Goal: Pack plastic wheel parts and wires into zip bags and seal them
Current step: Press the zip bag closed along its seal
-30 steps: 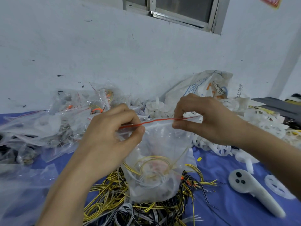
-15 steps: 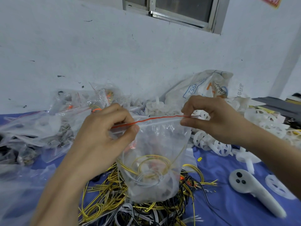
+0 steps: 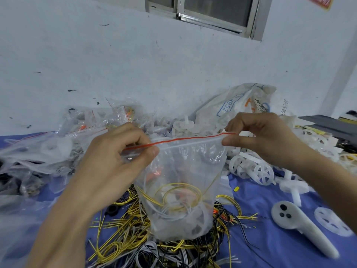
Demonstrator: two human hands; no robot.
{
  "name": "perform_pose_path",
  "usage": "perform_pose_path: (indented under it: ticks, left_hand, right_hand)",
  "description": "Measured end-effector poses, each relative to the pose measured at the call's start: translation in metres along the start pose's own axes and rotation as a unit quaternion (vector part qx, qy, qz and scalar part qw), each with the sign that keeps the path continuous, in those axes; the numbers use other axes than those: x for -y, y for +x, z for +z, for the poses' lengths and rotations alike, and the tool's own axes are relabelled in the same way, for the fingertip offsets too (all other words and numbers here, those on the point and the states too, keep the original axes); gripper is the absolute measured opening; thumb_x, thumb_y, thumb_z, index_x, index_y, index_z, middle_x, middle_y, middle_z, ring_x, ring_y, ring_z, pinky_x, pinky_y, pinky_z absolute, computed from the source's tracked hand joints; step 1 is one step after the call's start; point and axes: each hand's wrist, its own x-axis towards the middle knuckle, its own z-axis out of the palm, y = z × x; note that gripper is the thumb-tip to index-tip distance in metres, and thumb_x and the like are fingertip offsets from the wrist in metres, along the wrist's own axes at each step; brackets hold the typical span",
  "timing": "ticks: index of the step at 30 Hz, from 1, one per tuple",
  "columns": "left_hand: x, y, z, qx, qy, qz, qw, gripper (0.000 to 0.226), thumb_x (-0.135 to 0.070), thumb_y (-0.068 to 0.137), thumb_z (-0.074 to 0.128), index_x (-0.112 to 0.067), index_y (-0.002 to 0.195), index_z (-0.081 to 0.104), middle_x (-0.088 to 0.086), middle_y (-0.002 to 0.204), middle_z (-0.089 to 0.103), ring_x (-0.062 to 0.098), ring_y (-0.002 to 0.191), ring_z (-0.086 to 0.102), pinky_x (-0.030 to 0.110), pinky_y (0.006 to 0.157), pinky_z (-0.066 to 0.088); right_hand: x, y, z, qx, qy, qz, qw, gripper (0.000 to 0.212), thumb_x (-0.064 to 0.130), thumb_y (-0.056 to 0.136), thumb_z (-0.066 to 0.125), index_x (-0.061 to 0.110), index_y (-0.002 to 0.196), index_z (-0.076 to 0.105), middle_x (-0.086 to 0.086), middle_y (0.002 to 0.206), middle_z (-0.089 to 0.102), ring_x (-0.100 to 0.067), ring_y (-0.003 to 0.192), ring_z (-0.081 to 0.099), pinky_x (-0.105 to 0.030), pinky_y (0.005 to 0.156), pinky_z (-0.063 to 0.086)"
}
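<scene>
A clear zip bag (image 3: 183, 171) with a red strip along its top hangs upright over a heap of yellow, black and grey wires (image 3: 135, 235). Coiled yellow and white wires and a white wheel part lie in its bottom. My left hand (image 3: 119, 161) pinches the left end of the zip strip. My right hand (image 3: 258, 140) pinches the right end, so the strip is stretched between them. Loose white plastic wheels (image 3: 257, 171) lie behind and to the right of the bag.
Filled zip bags (image 3: 48, 149) are heaped at the left on the blue cloth (image 3: 257, 246). A white printed sack (image 3: 237, 105) leans on the wall behind. A white handheld controller (image 3: 297, 225) and another wheel (image 3: 332, 221) lie at the right front.
My hands have drawn apart along the zip strip: the right hand slid right to its end, the left stayed at the left end. The bag now hangs wider and flatter.
</scene>
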Motion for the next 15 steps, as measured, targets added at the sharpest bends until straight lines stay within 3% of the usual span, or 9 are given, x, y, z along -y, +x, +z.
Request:
perform_pose_path:
  ticks: [7,12,15]
  left_hand:
    - [0.003,0.0,-0.004,0.002,-0.017,-0.012,1.0,0.012,-0.032,0.076,0.061,-0.025,0.066,0.059,-0.005,0.077,0.053,0.014,0.072,0.052,0.032,0.067,0.042]
    - [-0.01,0.001,0.006,0.024,-0.028,0.019,0.999,0.021,-0.046,0.075,0.06,-0.027,0.065,0.056,-0.004,0.074,0.051,0.014,0.069,0.05,0.03,0.064,0.041]
    - [-0.009,0.001,0.008,0.015,-0.034,0.006,0.999,0.023,-0.042,0.072,0.066,-0.025,0.061,0.056,-0.003,0.069,0.051,0.015,0.064,0.048,0.03,0.061,0.037]
  right_hand:
    - [0.001,-0.003,-0.002,0.017,-0.036,-0.001,0.999,0.034,0.042,0.067,0.068,0.009,0.072,0.064,-0.005,0.077,0.066,-0.022,0.079,0.063,-0.039,0.082,0.048]
    - [0.023,0.001,0.007,0.081,-0.109,-0.074,0.988,0.01,0.031,0.076,0.066,0.022,0.078,0.069,0.006,0.079,0.067,-0.013,0.081,0.061,-0.028,0.077,0.047]
    - [0.027,0.001,0.01,0.094,-0.145,-0.102,0.98,0.019,0.026,0.083,0.061,0.009,0.077,0.068,0.006,0.074,0.06,-0.009,0.073,0.054,-0.019,0.071,0.041]
